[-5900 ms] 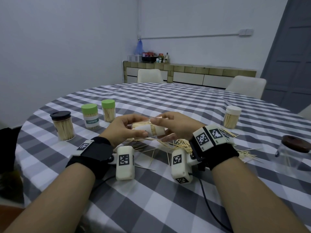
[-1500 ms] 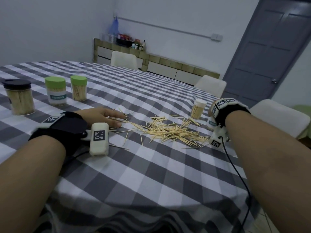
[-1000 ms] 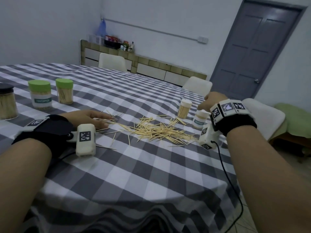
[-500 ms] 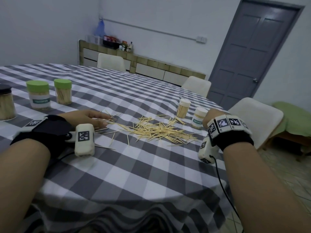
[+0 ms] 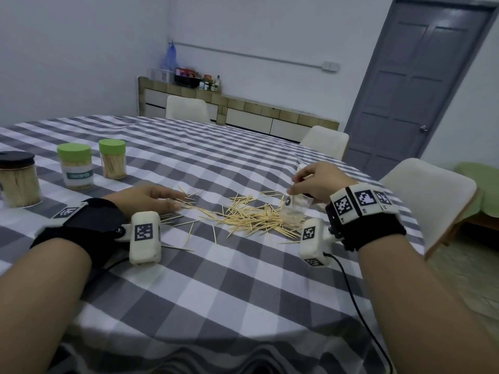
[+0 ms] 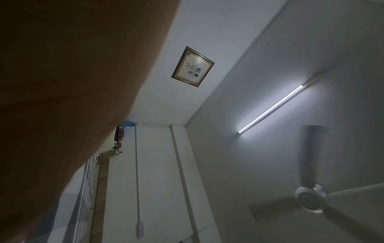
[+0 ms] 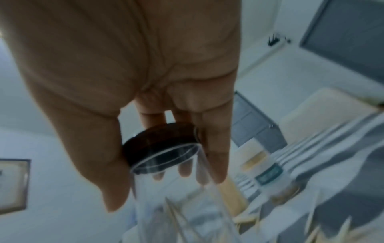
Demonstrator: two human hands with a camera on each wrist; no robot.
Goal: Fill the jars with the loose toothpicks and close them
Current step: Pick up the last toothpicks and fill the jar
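Observation:
Loose toothpicks lie in a pile on the checked tablecloth. My left hand rests flat at the pile's left end, fingers straight on a few picks. My right hand grips a clear jar from above by its brown lid and holds it at the pile's right end. The lid sits on the jar, and the jar looks empty. The left wrist view shows only my palm and the ceiling.
At the far left stand two closed green-lidded jars and a black-lidded jar, all holding toothpicks. A labelled filled jar stands beyond my right hand. A white chair is close to the table's right edge.
My right hand has swung back from the table's right edge with the clear brown-lidded jar and brought it to the pile. The left hand has stayed flat on the toothpicks.

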